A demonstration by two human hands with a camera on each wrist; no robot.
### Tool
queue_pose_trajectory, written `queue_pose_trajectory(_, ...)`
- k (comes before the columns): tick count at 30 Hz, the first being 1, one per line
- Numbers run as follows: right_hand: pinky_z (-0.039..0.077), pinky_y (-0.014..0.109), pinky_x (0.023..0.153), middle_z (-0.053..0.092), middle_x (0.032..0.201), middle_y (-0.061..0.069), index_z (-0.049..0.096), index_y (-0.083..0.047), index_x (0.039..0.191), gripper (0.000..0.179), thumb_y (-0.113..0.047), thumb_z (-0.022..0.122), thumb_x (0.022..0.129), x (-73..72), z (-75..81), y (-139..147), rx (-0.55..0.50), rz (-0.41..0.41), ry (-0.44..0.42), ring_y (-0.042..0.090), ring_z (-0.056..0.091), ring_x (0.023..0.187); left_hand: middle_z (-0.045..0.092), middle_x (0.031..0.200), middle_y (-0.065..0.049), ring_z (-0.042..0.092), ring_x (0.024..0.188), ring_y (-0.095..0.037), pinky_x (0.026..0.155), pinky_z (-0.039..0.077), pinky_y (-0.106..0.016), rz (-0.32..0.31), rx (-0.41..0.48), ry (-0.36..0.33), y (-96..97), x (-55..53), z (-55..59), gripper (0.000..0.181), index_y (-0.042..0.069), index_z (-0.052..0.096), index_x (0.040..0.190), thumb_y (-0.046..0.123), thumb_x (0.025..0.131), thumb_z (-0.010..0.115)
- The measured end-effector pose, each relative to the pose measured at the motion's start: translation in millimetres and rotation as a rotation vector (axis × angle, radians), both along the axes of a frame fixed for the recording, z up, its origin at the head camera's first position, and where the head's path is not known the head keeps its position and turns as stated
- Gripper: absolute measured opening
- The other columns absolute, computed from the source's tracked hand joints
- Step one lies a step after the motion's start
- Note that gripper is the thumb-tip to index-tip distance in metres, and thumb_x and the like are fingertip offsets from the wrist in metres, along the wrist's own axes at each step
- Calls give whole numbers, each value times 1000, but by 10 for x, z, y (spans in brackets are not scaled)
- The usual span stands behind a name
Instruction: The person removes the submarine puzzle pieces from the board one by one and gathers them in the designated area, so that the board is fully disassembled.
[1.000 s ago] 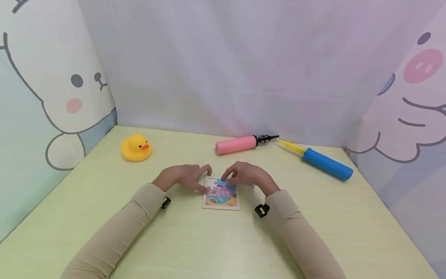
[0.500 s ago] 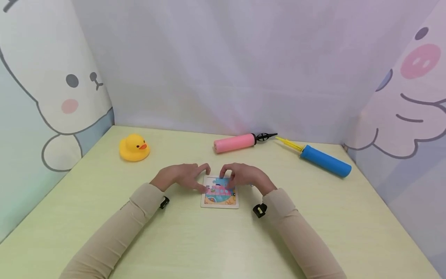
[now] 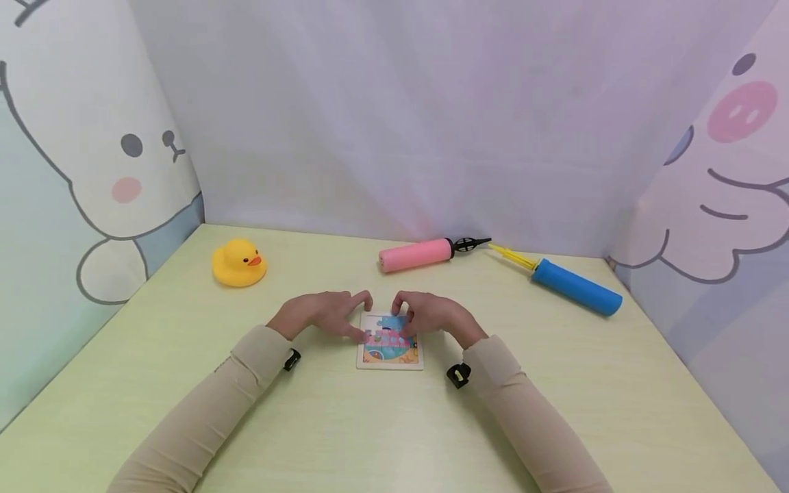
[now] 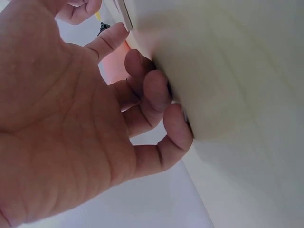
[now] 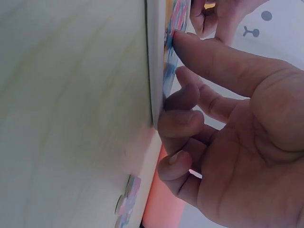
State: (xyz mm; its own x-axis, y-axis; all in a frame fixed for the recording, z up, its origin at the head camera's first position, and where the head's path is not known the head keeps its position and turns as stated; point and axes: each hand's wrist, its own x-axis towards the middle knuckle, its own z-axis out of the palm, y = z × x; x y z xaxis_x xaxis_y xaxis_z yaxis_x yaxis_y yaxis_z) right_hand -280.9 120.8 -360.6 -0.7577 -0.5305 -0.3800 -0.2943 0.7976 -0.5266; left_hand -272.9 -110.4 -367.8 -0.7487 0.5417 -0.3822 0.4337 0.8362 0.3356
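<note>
A small jigsaw puzzle (image 3: 392, 352) in a white frame lies flat on the table, its picture pink, blue and sandy; a pale patch shows at its upper left. My left hand (image 3: 333, 313) is at its left side, with the thumb (image 4: 110, 42) right at the frame's edge and the other fingers bent down to the tabletop. From the right, my right hand (image 3: 434, 311) reaches over the puzzle. Its thumb (image 5: 209, 57) presses on the picture, and the forefinger reaches to the far edge. Loose puzzle pieces (image 5: 129, 202) lie on the table beside the right hand's curled fingers.
A yellow rubber duck (image 3: 239, 263) sits at the back left. Behind the puzzle lies a pink hand pump (image 3: 416, 255) with a black nozzle, and a blue hand pump (image 3: 576, 286) with a yellow nozzle lies to its right. A curtain (image 3: 394, 123) closes off the back.
My right thumb has slid slightly down over the picture, toward me, and the right hand has shifted a little with it. The left hand stays at the frame's left side.
</note>
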Motion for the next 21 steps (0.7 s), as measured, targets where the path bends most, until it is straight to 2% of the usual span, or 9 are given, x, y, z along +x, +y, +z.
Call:
queue_pose_trajectory(9, 44, 34, 78, 60, 94, 3, 59, -18, 109, 27, -11, 76, 89, 57, -10, -3, 33, -19, 81, 18, 55, 86, 53, 94, -6, 52, 85, -21, 74, 41, -36, 20, 5, 0, 0, 0, -27, 54, 23, 40, 126, 48, 89, 71)
queue_pose_trajectory(13, 45, 35, 81, 59, 95, 3, 60, -15, 105, 21, -8, 74, 90, 47, -11, -18, 4, 5, 111, 19, 54, 88, 53, 94, -6, 52, 85, -21, 74, 41, -37, 39, 5, 11, -6, 4, -31, 54, 23, 40, 126, 48, 89, 71)
queue_pose_trajectory(21, 41, 32, 75, 54, 88, 5, 56, -11, 106, 21, -7, 71, 93, 85, -69, -11, -45, 26, 55, 18, 51, 84, 53, 94, -5, 52, 84, -21, 74, 40, -37, 47, 4, 5, 0, 63, -19, 52, 23, 41, 123, 49, 89, 71)
